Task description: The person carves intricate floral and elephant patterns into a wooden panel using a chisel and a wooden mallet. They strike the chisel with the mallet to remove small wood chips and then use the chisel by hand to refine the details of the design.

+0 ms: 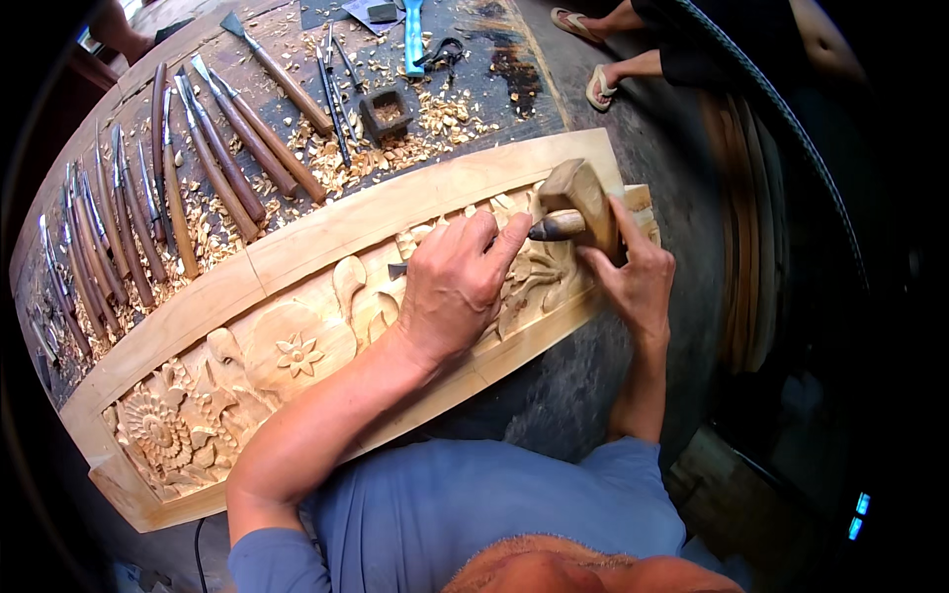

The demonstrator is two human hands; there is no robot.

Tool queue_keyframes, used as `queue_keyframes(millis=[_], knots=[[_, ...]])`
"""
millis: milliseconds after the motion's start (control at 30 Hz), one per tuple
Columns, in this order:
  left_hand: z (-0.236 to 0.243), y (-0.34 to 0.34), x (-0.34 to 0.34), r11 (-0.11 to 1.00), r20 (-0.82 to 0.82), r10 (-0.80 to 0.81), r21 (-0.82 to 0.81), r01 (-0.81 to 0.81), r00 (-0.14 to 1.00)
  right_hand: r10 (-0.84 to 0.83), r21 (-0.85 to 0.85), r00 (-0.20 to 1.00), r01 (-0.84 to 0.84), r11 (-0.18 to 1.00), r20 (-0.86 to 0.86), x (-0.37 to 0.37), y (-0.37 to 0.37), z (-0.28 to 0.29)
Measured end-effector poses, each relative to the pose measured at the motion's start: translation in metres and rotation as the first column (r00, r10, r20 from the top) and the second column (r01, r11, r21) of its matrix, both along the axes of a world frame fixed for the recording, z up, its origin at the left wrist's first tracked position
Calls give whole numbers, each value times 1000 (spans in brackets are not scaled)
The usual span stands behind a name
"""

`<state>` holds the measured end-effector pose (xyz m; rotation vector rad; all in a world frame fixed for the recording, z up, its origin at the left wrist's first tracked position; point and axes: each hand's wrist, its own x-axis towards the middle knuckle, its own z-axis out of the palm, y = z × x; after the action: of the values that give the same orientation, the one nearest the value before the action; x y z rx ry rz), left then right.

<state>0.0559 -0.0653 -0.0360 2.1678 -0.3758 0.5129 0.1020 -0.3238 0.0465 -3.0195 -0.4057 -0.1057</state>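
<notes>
A long pale wooden panel (287, 252), carved with flowers and leaves inside a plain raised border, lies on the bench in front of me. My left hand (455, 282) is closed round a chisel (559, 226) above the carving. Its dark blade end shows left of the fist, and its wooden butt sticks out to the right. A blocky wooden mallet (583, 193) is in my right hand (635, 282), with its head right beside the chisel's butt. Whether the two touch I cannot tell. My left hand covers part of the carving under it.
Several wooden-handled chisels (232, 148) lie in a row on the bench beyond the panel, among wood shavings (450, 114). A small square dark box (386, 116) and a blue-handled tool (413, 40) lie farther back. Another person's sandalled foot (601, 87) is at the far right.
</notes>
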Motion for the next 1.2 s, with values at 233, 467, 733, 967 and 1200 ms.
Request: queue_keyframes(millis=[233,467,733,967,1200], knots=[[-6,3,-4,1000,29,-15,3,15,999,178,-99,932,-155,983,314,12,11,5],[-10,0,-6,998,12,40,-57,-40,999,474,389,860,-377,840,-190,28,62,0],[-4,5,-6,994,-27,-29,-103,26,999,656,625,665,-352,697,-357,57,70,-8],[-12,-1,-3,990,37,-12,-137,17,999,754,650,550,-432,625,-359,77,81,1],[-13,-3,0,992,50,19,-123,-13,999,794,610,511,-527,592,-330,92,92,7]])
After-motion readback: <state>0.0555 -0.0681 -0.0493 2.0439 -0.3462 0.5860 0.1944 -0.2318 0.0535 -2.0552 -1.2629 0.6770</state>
